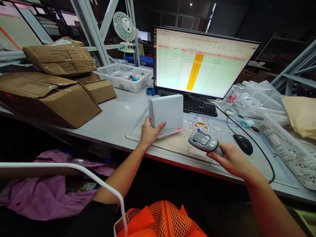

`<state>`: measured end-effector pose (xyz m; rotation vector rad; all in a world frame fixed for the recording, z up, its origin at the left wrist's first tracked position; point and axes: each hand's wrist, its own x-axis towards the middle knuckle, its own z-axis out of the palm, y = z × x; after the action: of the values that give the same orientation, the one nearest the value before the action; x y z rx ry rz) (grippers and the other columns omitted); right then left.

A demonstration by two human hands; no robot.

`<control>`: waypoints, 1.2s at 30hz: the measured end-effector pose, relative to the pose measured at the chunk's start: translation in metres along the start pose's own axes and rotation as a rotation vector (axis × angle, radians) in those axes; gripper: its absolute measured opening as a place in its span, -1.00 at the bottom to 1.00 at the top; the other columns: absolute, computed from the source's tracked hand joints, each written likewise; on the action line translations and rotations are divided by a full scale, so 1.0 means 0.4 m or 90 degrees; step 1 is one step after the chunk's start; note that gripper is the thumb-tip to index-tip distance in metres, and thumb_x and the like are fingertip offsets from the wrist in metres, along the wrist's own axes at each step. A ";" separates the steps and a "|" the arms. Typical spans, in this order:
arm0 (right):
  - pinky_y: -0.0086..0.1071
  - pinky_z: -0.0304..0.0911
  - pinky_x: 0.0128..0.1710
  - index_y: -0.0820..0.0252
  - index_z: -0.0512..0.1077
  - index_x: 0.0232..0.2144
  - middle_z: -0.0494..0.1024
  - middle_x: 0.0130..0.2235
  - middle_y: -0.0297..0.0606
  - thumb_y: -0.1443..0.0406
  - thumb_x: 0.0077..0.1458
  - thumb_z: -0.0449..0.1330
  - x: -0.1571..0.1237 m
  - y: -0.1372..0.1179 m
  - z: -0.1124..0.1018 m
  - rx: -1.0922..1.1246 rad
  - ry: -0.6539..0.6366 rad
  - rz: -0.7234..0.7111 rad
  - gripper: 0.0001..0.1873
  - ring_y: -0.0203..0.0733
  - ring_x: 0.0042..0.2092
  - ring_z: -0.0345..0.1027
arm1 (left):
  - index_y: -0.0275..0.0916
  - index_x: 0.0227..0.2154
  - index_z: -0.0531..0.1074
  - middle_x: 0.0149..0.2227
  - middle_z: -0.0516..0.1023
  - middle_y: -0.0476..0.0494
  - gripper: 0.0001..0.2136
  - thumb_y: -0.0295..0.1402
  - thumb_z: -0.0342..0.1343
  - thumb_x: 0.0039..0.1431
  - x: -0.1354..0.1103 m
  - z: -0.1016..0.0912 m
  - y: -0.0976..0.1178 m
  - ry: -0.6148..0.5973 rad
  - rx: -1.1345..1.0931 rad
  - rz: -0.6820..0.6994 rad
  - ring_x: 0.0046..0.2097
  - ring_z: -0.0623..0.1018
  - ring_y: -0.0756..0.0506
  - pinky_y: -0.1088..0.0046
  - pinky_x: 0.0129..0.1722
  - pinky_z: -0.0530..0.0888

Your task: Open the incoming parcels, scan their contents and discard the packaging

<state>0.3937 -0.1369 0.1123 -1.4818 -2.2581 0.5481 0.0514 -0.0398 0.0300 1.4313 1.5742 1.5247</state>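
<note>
My left hand point(151, 132) grips a white rectangular box point(165, 113) by its lower edge, standing it tilted on a desk mat point(158, 140). A small label with red marks shows at the box's lower right corner. My right hand point(233, 160) holds a grey handheld barcode scanner point(203, 141), its head pointing left toward the box. The scanner hangs just above the mat, a short gap from the box, and does not touch it.
A monitor point(199, 62) showing a spreadsheet stands behind a black keyboard point(199, 106). Cardboard parcels point(49, 95) lie at the left, beside a white plastic basket point(123, 77). A black mouse point(243, 144), tape rolls, plastic bags and a white mesh basket point(286, 148) sit at the right.
</note>
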 end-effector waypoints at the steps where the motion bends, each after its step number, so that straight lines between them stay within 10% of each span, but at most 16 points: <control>1: -0.32 0.28 -0.34 0.10 0.54 -0.31 0.58 -0.40 -0.31 -0.09 0.31 0.24 -0.001 -0.013 0.004 -0.005 -0.001 0.000 -0.59 -0.12 -0.37 0.40 | -0.19 -0.09 0.42 -0.10 0.66 -0.27 -0.42 0.12 0.40 0.00 -0.002 0.005 0.004 -0.006 -0.002 0.001 -0.08 0.66 -0.31 0.20 -0.12 0.57; 5: -0.32 0.30 -0.31 0.13 0.56 -0.26 0.66 -0.29 -0.21 -0.11 0.34 0.20 0.025 0.014 0.015 -0.021 0.024 0.022 -0.54 -0.07 -0.28 0.48 | -0.20 -0.05 0.42 -0.07 0.66 -0.29 -0.39 0.14 0.37 0.00 -0.007 -0.002 0.011 -0.013 -0.001 0.005 -0.04 0.67 -0.34 0.17 -0.09 0.59; 16: -0.05 0.42 0.09 0.41 0.42 0.30 0.66 0.07 0.20 0.12 0.35 0.08 0.161 0.338 0.105 -0.283 0.207 0.246 -0.37 0.26 0.09 0.57 | -0.15 -0.06 0.36 -0.10 0.66 -0.30 -0.37 0.19 0.30 -0.03 -0.024 -0.095 -0.038 0.037 0.102 -0.024 -0.05 0.66 -0.39 0.05 -0.06 0.61; 26: 0.19 0.38 0.23 0.25 0.45 0.33 0.49 0.26 0.12 -0.19 0.33 0.04 0.013 0.664 -0.034 -0.383 0.352 0.202 -0.19 0.35 0.23 0.43 | -0.16 0.10 0.32 0.04 0.64 -0.32 -0.28 0.14 0.32 -0.04 -0.026 -0.112 -0.074 -0.023 0.094 -0.089 0.05 0.66 -0.37 0.07 0.04 0.62; 36: -0.05 0.53 0.01 0.10 0.59 0.15 0.53 0.22 -0.06 -0.03 0.33 0.10 -0.018 0.717 0.033 -0.316 0.445 0.217 -0.45 0.11 0.04 0.57 | -0.15 0.03 0.22 -0.06 0.64 -0.41 -0.21 0.28 0.26 -0.14 -0.054 -0.120 -0.083 -0.037 0.262 -0.147 -0.02 0.66 -0.54 0.02 -0.14 0.60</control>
<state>0.6115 -0.0398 -0.0476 -1.9170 -1.6457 -0.4389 0.0042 -0.0712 0.0039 1.4224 2.0193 1.0569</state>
